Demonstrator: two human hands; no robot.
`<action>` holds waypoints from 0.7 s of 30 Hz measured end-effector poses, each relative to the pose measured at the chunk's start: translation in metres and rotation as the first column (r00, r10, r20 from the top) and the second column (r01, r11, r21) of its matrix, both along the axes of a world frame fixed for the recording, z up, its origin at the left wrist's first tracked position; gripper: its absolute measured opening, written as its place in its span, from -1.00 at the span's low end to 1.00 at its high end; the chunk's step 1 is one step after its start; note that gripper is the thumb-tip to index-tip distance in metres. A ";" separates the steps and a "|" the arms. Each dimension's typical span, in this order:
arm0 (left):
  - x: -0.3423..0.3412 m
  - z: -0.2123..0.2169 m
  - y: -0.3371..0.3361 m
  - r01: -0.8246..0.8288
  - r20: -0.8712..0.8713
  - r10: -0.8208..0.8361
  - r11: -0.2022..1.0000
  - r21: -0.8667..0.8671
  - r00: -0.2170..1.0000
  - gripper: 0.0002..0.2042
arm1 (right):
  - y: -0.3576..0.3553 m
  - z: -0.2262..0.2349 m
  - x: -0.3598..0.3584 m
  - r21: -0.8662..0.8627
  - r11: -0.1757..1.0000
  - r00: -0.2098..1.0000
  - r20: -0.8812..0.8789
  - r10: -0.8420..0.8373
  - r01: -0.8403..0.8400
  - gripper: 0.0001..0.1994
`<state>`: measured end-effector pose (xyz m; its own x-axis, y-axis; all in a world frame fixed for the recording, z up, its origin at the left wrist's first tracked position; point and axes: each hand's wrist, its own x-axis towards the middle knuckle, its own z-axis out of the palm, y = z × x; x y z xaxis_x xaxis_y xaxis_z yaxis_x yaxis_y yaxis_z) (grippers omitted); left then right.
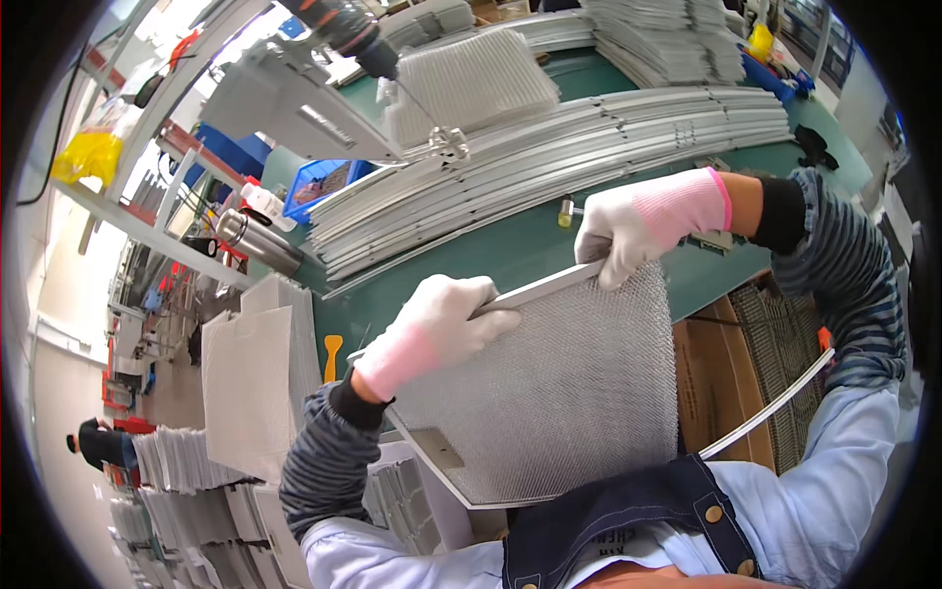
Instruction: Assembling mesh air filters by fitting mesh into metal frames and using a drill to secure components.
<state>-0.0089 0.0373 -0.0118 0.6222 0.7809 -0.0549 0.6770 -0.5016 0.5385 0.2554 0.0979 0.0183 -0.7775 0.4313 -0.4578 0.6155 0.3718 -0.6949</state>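
Both hands wear white gloves with pink cuffs. Between them they hold a silver metal mesh panel, tilted toward my body, its lower edge near my apron. A pale metal frame strip runs along its top edge. My left hand is closed on the left part of that strip, thumb over the mesh side. My right hand grips its right end, fingers curled round the edge. Another strip lines the panel's left side, with a small grey plate next to it. The mesh's right edge shows no strip.
Long metal strips lie stacked across the green table. Above them hangs a power tool. A steel flask, a blue bin and a yellow scraper are at left. An open cardboard box stands at right.
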 end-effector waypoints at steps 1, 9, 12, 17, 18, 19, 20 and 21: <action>0.004 0.004 -0.001 -0.060 -0.006 0.060 0.997 -0.042 0.998 -0.67 | -0.002 0.001 0.000 0.011 0.999 0.999 -0.003 -0.036 0.036 -0.81; 0.010 0.018 -0.023 -0.081 -0.087 0.085 0.996 0.046 0.993 -0.68 | -0.034 -0.004 -0.010 0.000 0.964 0.937 -0.233 -0.260 0.268 -0.83; 0.018 0.029 -0.014 0.076 -0.018 -0.079 0.991 -0.111 0.997 -0.78 | -0.041 0.013 -0.020 0.010 0.983 0.977 -0.118 -0.179 0.182 -0.84; 0.030 0.023 -0.006 0.147 0.080 -0.131 0.955 -0.257 0.988 -0.80 | -0.032 0.014 -0.011 -0.003 0.995 0.986 0.134 0.099 -0.099 -0.68; 0.031 0.020 -0.005 0.159 0.088 -0.140 0.950 -0.270 0.986 -0.79 | -0.033 0.018 -0.010 -0.007 0.996 0.987 0.136 0.088 -0.088 -0.68; 0.033 0.015 -0.005 0.169 0.090 -0.150 0.947 -0.274 0.985 -0.79 | -0.034 0.022 -0.010 0.073 0.992 0.989 0.114 0.096 -0.105 -0.75; 0.035 0.008 -0.006 0.142 0.048 -0.138 0.984 -0.107 0.989 -0.78 | -0.034 0.025 -0.008 0.153 0.981 0.990 0.094 0.107 -0.121 -0.82; 0.036 0.002 -0.006 0.115 0.008 -0.116 0.991 0.068 0.993 -0.76 | -0.033 0.019 -0.006 0.128 0.992 0.999 0.052 -0.006 -0.001 -0.81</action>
